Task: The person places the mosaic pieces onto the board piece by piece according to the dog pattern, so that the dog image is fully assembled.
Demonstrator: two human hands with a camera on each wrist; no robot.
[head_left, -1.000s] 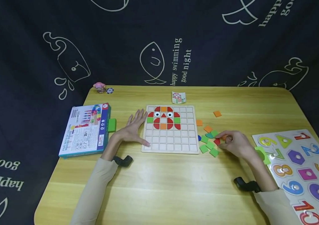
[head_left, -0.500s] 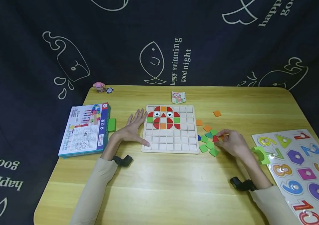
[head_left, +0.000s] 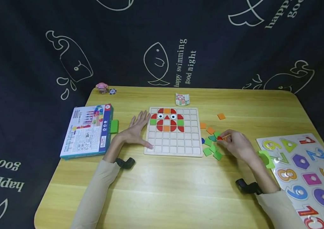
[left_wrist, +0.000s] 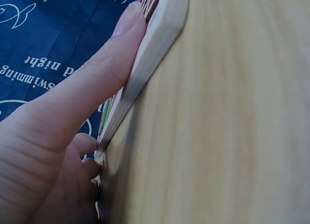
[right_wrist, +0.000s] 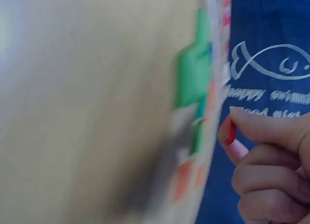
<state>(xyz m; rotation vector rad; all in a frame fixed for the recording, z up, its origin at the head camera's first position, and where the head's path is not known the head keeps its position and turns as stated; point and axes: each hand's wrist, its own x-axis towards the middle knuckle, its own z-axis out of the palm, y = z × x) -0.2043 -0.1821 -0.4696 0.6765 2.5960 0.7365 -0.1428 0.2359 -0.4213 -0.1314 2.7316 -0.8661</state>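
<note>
My left hand (head_left: pixel 133 132) lies with fingers spread along the left side of a pale wooden grid board (head_left: pixel 173 143); in the left wrist view its thumb (left_wrist: pixel 92 81) rests on the board's edge. Red, orange, green and eyed tiles form a figure in the upper rows of the grid. To the right of the board, my right hand (head_left: pixel 237 144) pinches a small red tile (right_wrist: pixel 230 129) between thumb and index finger, the other fingers curled. Beneath and beside it are loose green tiles (head_left: pixel 207 152), orange tiles (head_left: pixel 210 130) and a partly covered blue piece (head_left: pixel 203 140).
A small picture card (head_left: pixel 182 99) lies behind the board. At left stand a boxed toy set (head_left: pixel 87 130) and a green block (head_left: pixel 114 126). A number-and-shape puzzle board (head_left: pixel 302 175) covers the right side. One orange tile (head_left: pixel 221 116) sits apart; a pink figurine (head_left: pixel 102 87) stands back left.
My right hand has moved slightly toward the back with the red tile, which has come up from lying among the loose pieces and tilted. The left hand has stayed in place.
</note>
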